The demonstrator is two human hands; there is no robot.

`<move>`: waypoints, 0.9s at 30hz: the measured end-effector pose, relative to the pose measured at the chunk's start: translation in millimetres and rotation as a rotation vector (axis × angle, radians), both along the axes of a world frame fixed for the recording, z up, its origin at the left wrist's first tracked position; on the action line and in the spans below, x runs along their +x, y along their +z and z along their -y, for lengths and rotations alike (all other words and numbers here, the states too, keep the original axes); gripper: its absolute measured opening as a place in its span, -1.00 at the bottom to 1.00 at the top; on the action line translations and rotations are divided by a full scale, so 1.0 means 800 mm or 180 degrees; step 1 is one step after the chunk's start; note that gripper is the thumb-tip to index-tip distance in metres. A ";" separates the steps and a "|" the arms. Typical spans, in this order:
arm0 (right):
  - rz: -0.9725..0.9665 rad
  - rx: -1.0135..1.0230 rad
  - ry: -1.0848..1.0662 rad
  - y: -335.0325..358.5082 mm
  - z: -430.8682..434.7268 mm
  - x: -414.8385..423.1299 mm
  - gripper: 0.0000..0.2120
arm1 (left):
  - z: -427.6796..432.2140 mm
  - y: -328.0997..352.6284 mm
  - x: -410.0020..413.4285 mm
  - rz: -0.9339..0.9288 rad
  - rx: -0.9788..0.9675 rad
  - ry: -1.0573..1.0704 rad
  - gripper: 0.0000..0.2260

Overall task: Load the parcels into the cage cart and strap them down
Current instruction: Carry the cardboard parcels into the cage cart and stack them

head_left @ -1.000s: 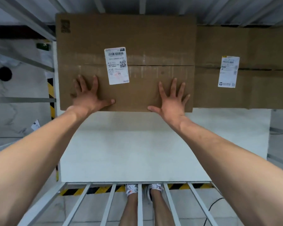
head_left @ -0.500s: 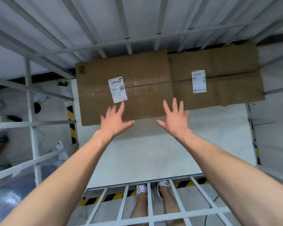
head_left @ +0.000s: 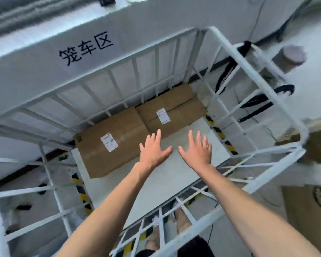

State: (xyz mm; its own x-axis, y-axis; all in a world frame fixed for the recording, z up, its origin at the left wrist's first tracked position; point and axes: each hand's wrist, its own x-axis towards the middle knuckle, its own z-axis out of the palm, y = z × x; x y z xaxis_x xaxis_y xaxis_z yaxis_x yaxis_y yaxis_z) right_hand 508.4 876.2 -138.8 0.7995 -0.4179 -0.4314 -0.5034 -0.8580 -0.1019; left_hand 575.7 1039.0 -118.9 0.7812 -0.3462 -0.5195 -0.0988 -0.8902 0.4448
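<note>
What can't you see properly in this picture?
Head view:
- label on the left box: writing too small and blurred to read.
- carton at the right: cut off by the picture's edge.
- black straps: blurred, partly behind the cage bars.
- shoes: blurred, behind the near bars.

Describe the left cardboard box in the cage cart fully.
The left box is flat brown cardboard, lying on the white cart floor, far side. A shipping label sits mid-top, a seam crosses it, a dark print marks one corner. Its right end meets the second box. Left hand and right hand appear clear.
</note>
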 end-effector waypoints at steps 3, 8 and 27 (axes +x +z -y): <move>0.0135 0.0013 -0.0583 0.043 0.052 -0.074 -0.18 | 0.062 0.043 -0.039 0.0053 -0.0098 -0.0383 -0.23; 0.0278 -0.0095 -0.1508 0.099 0.163 -0.216 -0.17 | 0.194 0.099 -0.111 0.0135 -0.0238 -0.1042 -0.25; 0.0950 -0.0328 -0.3939 0.180 0.529 -0.644 -0.17 | 0.709 0.188 -0.474 0.0297 -0.0788 -0.3210 -0.24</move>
